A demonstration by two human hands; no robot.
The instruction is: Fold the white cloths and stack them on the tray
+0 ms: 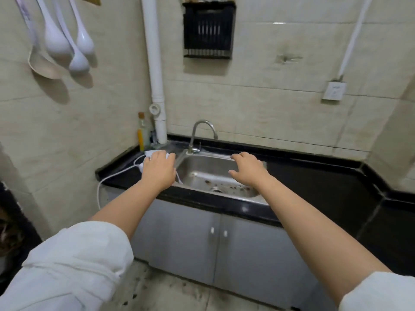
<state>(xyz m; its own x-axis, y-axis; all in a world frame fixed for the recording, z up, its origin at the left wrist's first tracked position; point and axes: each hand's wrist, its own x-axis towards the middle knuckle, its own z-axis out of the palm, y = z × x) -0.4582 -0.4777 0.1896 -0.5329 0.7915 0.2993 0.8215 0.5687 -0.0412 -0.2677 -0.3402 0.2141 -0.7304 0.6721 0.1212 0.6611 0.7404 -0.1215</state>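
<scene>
Kitchen tiles are backing a black table [314, 176] with a steel sink [213, 173]. No cloths or tray are showing. The left hand [158, 168] is resting on something white; the right hand [248, 168] is hovering relaxed, empty. Folding seemingly hasn't begun; finding cloths comes next.

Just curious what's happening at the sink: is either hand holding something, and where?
The left hand lies over a white corded object; whether it grips it cannot be told. The right hand holds nothing.
</scene>
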